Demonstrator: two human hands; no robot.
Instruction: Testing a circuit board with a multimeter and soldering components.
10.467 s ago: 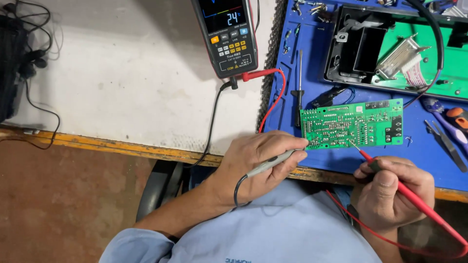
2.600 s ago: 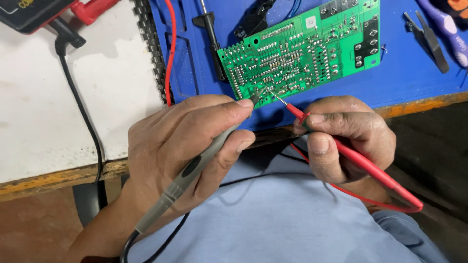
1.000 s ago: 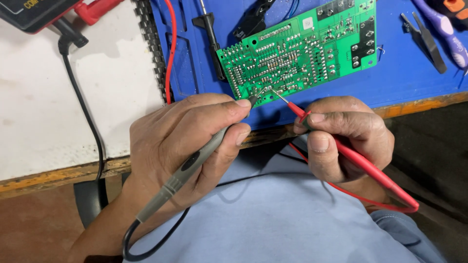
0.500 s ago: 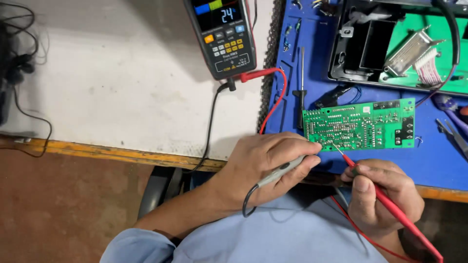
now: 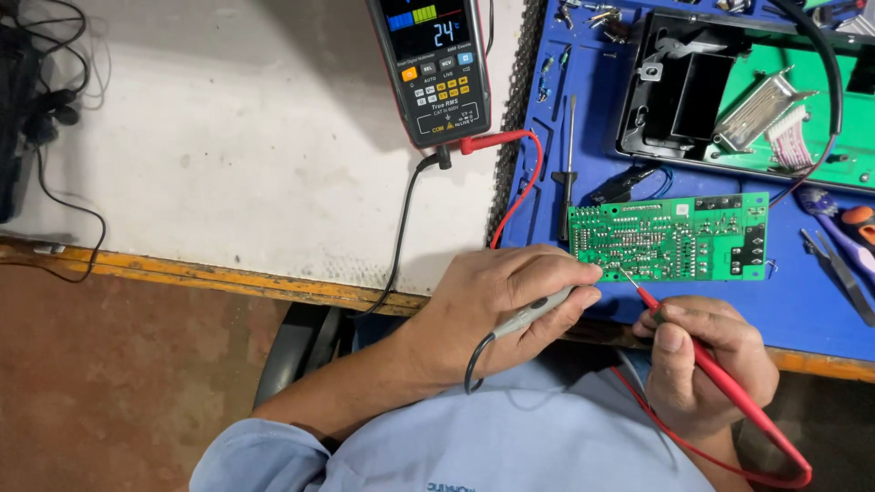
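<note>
Left hand point(image 5: 497, 305) lay knuckles-up, fingers curled closed, thumb and forefinger pinched forward at the tips. Left forearm ran down-left into a pale blue sleeve. Right hand point(image 5: 706, 360) sat just beside it, lower, fist-like, thumb pressed flat on top, wrist bent toward the body.

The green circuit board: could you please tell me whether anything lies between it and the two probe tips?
Nothing visible does. The red probe in the right hand and the grey probe in the left hand both reach the green circuit board at its near edge.
</note>
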